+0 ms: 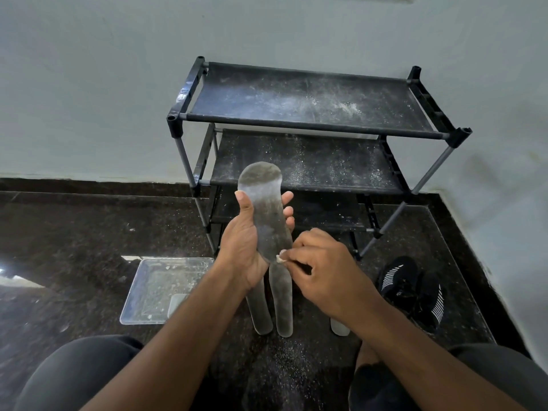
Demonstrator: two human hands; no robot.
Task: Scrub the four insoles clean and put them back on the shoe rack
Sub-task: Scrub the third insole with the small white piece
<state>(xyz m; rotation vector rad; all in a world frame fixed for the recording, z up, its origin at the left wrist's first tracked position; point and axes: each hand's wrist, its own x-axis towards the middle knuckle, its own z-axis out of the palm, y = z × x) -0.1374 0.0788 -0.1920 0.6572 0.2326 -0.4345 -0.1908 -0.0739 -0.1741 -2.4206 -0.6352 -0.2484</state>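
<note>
Insole (268, 215) in curled left hand (247, 247)

The rack (311, 126) is standing against the wall (89, 84), beyond the person's hands. The left hand (246, 247) is holding one insole (267, 215) upright in front of the rack's lower shelves, and the right hand (323, 268) is touching its lower end with a small scrubber (280, 258). Two insoles (283, 301) are lying side by side on the floor (74, 232) below the hands. A tray (166, 289) is sitting on the floor to their left. Shoes (415, 289) are resting to the right, near the rack's right legs.
</note>
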